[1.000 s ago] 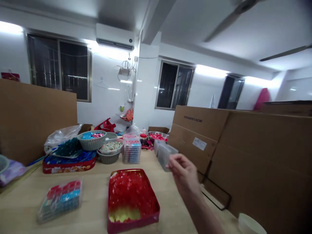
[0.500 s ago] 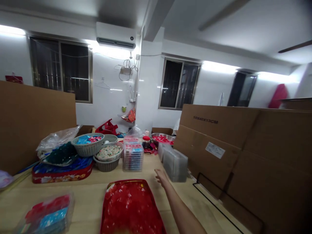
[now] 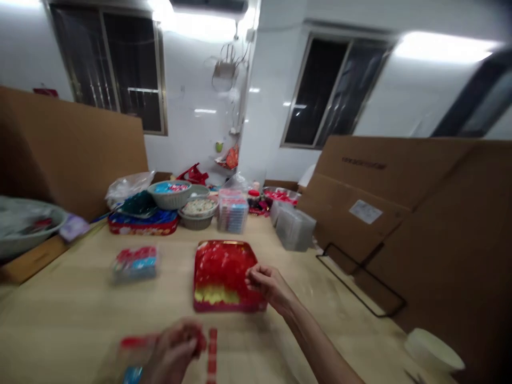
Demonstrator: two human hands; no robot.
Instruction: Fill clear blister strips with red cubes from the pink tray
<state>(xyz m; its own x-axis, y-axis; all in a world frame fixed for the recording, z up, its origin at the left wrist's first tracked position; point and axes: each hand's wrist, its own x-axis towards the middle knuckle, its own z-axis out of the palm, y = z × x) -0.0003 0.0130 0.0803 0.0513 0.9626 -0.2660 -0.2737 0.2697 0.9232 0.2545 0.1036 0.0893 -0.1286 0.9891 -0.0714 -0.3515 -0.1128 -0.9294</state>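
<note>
My left hand point(image 3: 176, 346), blurred by motion, is low in the view with its fingers curled round a small red piece point(image 3: 199, 341). Just right of it, a short row of red pieces point(image 3: 212, 354) lies on the table. Partly behind the left hand is a clear plastic box with a red strip point(image 3: 138, 341) and something blue in it. My right hand point(image 3: 269, 285) is over the right edge of a red tray point(image 3: 224, 306), thumb and fingers pinched together; what they hold is hidden. Red shiny pieces fill most of the tray, with a yellow patch bare at its near end.
A filled clear box point(image 3: 138, 262) lies left of the tray. Behind stand baskets point(image 3: 170, 197), stacked filled boxes point(image 3: 232, 213) and clear empty cases point(image 3: 295, 226). Cardboard point(image 3: 432, 240) and a black wire frame point(image 3: 360, 282) border the right; a pale bowl point(image 3: 434, 349) sits near.
The view has tilted down and shows more of the near table. My right hand has drawn back from beside the clear cases to the tray's edge, fingers now pinched. My left hand has come into view.
</note>
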